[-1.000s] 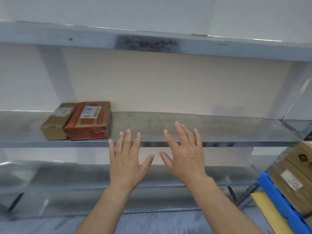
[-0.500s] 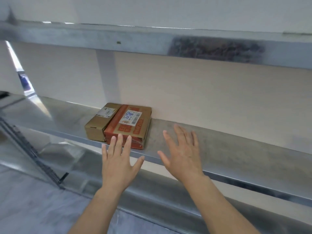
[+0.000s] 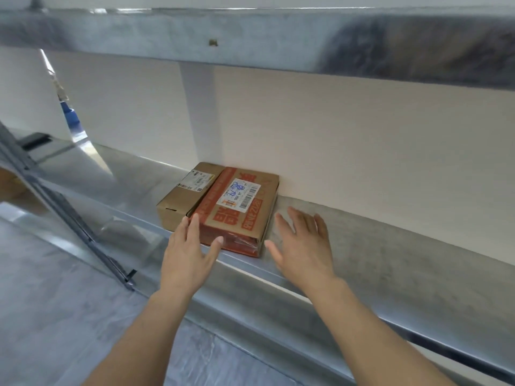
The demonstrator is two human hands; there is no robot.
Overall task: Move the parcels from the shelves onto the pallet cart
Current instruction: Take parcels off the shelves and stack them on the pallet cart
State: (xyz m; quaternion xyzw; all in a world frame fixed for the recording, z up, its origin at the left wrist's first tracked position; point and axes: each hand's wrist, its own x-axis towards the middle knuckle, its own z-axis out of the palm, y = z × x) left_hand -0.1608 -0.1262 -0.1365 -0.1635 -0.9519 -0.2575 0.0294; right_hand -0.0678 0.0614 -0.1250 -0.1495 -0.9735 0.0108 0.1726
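Parcels lie touching, side by side, on the dull grey galvanised metal shelf: a flat red-printed cardboard parcel under glossy clear film, and a plain brown cardboard box on its left; the left hand is at the red one's near corner, the right hand just beside its right edge, fingers straight, gripping nothing; the film looks slippery, so squeeze both sides with flat palms, then lift level.

Red-printed parcel: flat cardboard box, white barcode label up, lying on the metal shelf against the back wall.
Plain brown parcel: label up, touching its left side.
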